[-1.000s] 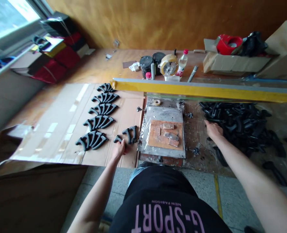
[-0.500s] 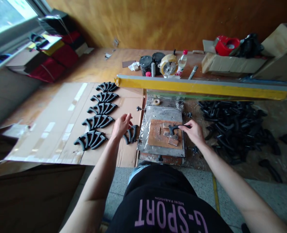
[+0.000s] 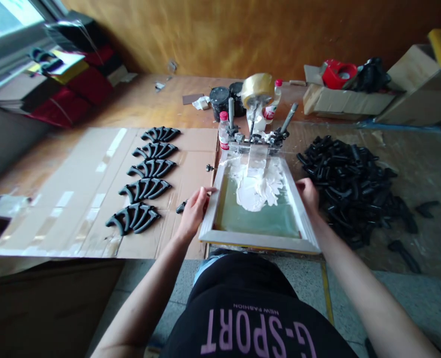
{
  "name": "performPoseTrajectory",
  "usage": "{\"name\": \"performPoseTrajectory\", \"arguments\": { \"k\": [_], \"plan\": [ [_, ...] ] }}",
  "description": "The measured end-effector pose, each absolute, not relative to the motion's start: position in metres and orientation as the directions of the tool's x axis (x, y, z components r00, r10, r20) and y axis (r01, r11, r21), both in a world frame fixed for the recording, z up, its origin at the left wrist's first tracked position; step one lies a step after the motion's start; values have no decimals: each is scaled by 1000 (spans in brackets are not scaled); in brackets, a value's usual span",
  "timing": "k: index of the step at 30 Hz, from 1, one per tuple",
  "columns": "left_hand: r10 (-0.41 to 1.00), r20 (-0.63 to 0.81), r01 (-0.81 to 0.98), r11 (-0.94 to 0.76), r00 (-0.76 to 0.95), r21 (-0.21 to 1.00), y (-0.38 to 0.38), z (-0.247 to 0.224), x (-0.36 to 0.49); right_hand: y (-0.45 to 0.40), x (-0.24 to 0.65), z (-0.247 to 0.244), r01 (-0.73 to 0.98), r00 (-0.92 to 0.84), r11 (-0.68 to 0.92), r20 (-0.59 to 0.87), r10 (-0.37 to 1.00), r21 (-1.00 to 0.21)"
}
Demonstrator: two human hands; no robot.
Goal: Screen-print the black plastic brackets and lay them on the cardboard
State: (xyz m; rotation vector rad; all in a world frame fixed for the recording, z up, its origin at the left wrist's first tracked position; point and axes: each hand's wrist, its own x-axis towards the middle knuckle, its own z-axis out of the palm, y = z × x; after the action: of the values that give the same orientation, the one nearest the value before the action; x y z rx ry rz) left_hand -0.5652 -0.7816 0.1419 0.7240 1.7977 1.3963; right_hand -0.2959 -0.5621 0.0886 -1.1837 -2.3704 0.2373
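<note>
A screen frame point(image 3: 258, 238) lies flat in front of me, with white paste point(image 3: 258, 191) spread over the upper part of its greenish mesh. My left hand point(image 3: 197, 206) is closed at the frame's left edge, fingertips on the rim. On the right edge, my right hand point(image 3: 309, 195) grips the frame, its fingers partly hidden. A black curved part point(image 3: 181, 207) shows beside my left wrist. Whatever lies under the frame is hidden. Behind the paste stands a metal clamp point(image 3: 256, 141) with a pale blade point(image 3: 258, 158).
Rows of black curved parts point(image 3: 146, 190) lie on cardboard point(image 3: 74, 184) at the left. A heap of black parts point(image 3: 351, 189) is at the right. Bottles, black jars point(image 3: 219, 99) and a tape roll point(image 3: 258, 89) stand behind. Boxes point(image 3: 351, 102) are at the back right.
The raised frame has come down flat over the board. My right hand has let go of the black part and holds the frame's right side; my left hand has moved onto its left edge.
</note>
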Motion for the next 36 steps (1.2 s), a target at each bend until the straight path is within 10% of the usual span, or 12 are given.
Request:
{"name": "performPoseTrajectory", "arguments": {
  "k": [5,11,17,27,36],
  "plan": [
    [748,-333,-18,395,-574,919,-788,74,-558,-538,-355,122,637,-552,695,433,713,-332],
    [736,-364,41,468,-570,883,-783,54,-563,-589,-389,120,507,-847,837,60,528,-206],
    [743,-375,30,468,-554,883,-786,47,-563,-610,-346,120,126,-991,941,-6,130,-314],
    [772,-379,-2,439,-510,899,-785,51,-563,-628,-348,102,216,-959,927,114,261,-307],
    [790,-185,6,233,-584,972,-780,133,-566,-516,-372,163,603,-562,653,338,755,-458]
  ]
}}
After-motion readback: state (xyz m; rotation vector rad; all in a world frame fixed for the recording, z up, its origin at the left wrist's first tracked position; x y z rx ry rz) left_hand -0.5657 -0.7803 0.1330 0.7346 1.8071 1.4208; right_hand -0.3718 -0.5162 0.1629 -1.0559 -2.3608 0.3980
